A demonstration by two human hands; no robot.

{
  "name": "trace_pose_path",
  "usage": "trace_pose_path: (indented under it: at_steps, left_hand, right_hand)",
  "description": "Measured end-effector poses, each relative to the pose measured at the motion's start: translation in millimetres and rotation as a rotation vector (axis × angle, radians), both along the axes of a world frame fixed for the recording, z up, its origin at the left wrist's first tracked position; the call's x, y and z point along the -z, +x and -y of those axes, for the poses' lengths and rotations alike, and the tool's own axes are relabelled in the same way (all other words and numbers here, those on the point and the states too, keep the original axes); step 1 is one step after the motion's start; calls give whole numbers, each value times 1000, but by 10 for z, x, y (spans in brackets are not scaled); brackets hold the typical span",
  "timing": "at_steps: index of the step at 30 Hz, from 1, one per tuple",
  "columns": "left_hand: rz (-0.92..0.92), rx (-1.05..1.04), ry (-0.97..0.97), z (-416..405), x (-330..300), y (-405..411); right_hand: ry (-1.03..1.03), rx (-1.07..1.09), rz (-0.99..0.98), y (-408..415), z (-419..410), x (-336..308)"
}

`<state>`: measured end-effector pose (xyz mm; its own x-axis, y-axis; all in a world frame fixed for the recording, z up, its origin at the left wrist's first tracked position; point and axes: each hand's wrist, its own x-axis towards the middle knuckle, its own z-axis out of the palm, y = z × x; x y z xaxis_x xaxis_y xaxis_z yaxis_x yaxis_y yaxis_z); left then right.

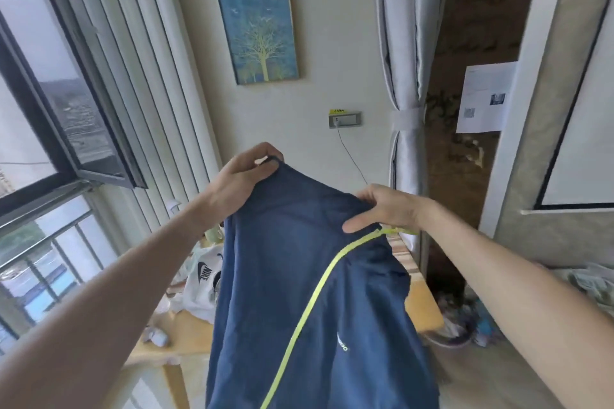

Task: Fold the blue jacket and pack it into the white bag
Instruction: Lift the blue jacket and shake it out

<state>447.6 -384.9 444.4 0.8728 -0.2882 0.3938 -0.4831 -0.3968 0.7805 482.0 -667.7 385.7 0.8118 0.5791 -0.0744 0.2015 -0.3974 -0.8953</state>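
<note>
The blue jacket [282, 292] with a lime-green zipper hangs in the air in front of me, above the table. My left hand [242, 176] pinches its top left corner near the collar. At the top right my right hand [382, 207] grips the fabric beside the upper end of the zipper. The white bag [201, 285], with a black logo, lies crumpled on the wooden table behind the jacket, partly hidden by it.
A wooden table [186, 332] stands below, with a small pale object [156, 335] on it. An open window [50, 109] is at the left, and grey curtains [407, 76] hang at the right. A bin with clutter [455, 325] sits on the floor at the right.
</note>
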Motion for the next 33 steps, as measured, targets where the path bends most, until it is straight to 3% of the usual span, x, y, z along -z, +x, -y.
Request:
trace_pose_path:
  at_steps: [5,8,11,15,18,21,25,28,30,33]
  left_hand:
    - [-3,-37,29,-414,137,728]
    - [57,-108,-9,-544,136,1085]
    - [28,-48,65,-670,194,1386]
    - [48,-6,185,-650,358,1674]
    - [-74,57,213,-602,408,1853]
    - [-247,50,470,-570,510,2124]
    - [-399,-70,719,-621,773,2539]
    - [-541,3,812,-767,956,2673]
    - [-661,113,795,-800,965,2621]
    - [-785,82,530,-725,930,2899]
  right_hand:
    - [-107,-14,-136,489,11,-101]
    - [-318,-1,-220,635,13,-137]
    - [-596,-1,-181,785,57,-247]
    - [-881,187,-26,1095,278,-734]
    - [-845,358,205,1432,410,-1030]
    - [-828,396,301,1834,468,-1209]
    - [-892,301,313,2327,566,-1101]
    - [-921,109,139,2549,741,-1010]
    - [-901,-41,47,2608,870,-1079]
    - [-742,10,137,3098,962,-1231]
